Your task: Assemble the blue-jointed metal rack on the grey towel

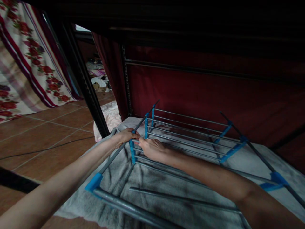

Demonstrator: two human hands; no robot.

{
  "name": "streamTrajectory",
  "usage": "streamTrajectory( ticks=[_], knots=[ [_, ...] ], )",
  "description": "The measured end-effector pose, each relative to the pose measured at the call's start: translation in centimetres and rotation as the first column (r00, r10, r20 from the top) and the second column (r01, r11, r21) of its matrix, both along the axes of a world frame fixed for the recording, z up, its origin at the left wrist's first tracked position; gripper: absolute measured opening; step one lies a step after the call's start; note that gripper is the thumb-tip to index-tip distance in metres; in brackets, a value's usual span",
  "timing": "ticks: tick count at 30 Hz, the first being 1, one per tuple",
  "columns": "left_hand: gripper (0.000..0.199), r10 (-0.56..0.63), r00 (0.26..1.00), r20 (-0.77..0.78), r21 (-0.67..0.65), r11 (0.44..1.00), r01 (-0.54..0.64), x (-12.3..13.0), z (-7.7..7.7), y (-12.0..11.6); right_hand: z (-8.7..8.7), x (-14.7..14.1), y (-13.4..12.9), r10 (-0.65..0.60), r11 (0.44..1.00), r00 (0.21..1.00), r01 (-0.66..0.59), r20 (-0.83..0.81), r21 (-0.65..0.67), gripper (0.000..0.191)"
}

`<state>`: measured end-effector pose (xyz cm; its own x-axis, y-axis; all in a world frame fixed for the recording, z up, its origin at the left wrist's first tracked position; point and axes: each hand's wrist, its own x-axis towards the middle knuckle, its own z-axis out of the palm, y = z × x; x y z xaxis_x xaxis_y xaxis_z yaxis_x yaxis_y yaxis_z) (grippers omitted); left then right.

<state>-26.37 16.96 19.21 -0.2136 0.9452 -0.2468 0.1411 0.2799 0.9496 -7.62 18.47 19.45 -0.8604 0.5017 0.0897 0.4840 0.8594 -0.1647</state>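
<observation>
A drying rack of grey metal tubes and blue plastic brackets lies on a grey blanket. My left hand is closed around the rack's left side tube, at the top of a blue bracket. Right beside it, my right hand pinches the left end of a thin metal rod against that bracket. The fingertips of both hands nearly meet, and they partly hide the joint. Several thin rods run across to blue brackets on the right side.
A loose-looking metal tube lies in front, near a thicker tube with a blue corner piece. Black metal posts and a dark red curtain surround the bed. A cable crosses the tiled floor.
</observation>
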Motion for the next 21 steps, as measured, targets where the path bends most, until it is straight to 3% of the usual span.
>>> streamTrajectory(
  ticks=[4,9,17,21],
  knots=[
    [0.046,0.019,0.999,0.034,-0.016,1.0,-0.018,-0.3,-0.7,0.1,0.2,-0.1,0.3,-0.026,0.998,0.999,0.028,0.022,-0.064,0.036],
    [0.055,0.019,0.999,-0.05,0.007,1.0,-0.018,-0.9,-1.5,0.6,0.2,-0.5,0.9,-0.028,0.99,0.999,0.034,0.044,-0.135,0.039],
    [0.05,0.05,0.978,-0.203,-0.011,0.999,-0.053,-0.9,-1.3,1.3,-0.1,-1.6,2.0,-0.054,0.969,0.998,0.059,0.024,-0.239,0.043],
    [0.055,0.039,0.973,-0.229,-0.012,0.999,-0.043,-1.3,-1.2,1.2,0.6,-1.6,1.9,-0.018,0.969,0.999,0.027,0.036,-0.248,0.051]
  ],
)
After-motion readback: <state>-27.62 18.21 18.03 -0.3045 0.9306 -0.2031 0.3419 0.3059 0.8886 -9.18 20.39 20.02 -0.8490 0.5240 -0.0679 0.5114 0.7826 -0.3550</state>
